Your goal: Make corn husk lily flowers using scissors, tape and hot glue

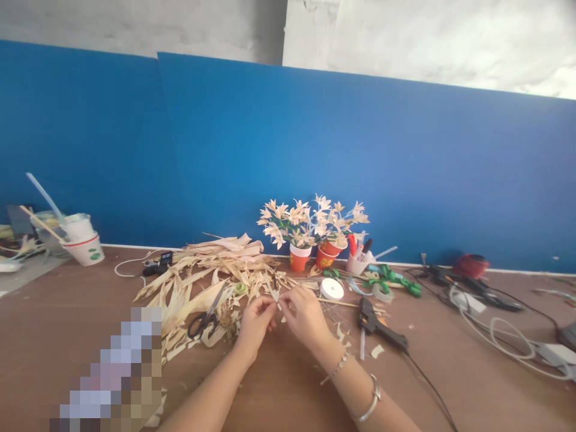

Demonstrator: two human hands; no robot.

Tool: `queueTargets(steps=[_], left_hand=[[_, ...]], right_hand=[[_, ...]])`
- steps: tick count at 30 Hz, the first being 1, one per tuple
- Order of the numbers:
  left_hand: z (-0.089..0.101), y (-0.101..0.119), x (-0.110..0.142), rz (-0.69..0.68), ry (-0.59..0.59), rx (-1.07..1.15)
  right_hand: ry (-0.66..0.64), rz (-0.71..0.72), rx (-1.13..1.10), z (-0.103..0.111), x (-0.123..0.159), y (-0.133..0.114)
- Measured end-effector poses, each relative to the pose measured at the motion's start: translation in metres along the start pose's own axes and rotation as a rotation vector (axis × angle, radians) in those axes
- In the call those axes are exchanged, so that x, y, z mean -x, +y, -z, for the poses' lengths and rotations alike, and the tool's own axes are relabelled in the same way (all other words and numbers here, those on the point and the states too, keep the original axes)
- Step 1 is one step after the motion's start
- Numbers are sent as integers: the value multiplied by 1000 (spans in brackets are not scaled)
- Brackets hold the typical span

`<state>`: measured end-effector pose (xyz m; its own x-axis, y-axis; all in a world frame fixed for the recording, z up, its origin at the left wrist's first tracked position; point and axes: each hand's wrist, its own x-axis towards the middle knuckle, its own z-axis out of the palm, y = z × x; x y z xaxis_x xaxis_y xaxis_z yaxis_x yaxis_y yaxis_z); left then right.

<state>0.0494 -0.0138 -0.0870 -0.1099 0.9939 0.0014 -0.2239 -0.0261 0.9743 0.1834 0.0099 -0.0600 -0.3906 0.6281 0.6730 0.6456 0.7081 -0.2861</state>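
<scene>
My left hand point(257, 324) and my right hand point(306, 312) meet over the middle of the table, fingertips nearly touching. Both are pinched on a small pale husk piece point(276, 296), mostly covered by the fingers, so its exact shape is hard to see. Just beyond and left of my hands spreads a heap of dried corn husks point(180, 288). Black-handled scissors point(204, 324) lie on the heap's near edge, left of my left hand. A roll of white tape point(332, 289) rests beyond my right hand, and a black glue gun point(380, 327) lies to its right.
Paper cups point(299, 260) with pale husk flowers point(310, 219) stand at the back, beside a cup of pens point(357, 263). Green ribbon point(396, 281) lies near them. Cables point(499, 336) and a power strip run along the right. White cups point(84, 246) stand far left, before a blue partition point(270, 132).
</scene>
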Motion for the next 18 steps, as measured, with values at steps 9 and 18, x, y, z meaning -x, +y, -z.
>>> queueTargets(steps=[9,18], left_hand=[[0,0,0,-28,10,-54],[1,2,1,-87,43,-123]], right_hand=[[33,14,18,1,0,-2],[35,-14,-3,1,1,-5]])
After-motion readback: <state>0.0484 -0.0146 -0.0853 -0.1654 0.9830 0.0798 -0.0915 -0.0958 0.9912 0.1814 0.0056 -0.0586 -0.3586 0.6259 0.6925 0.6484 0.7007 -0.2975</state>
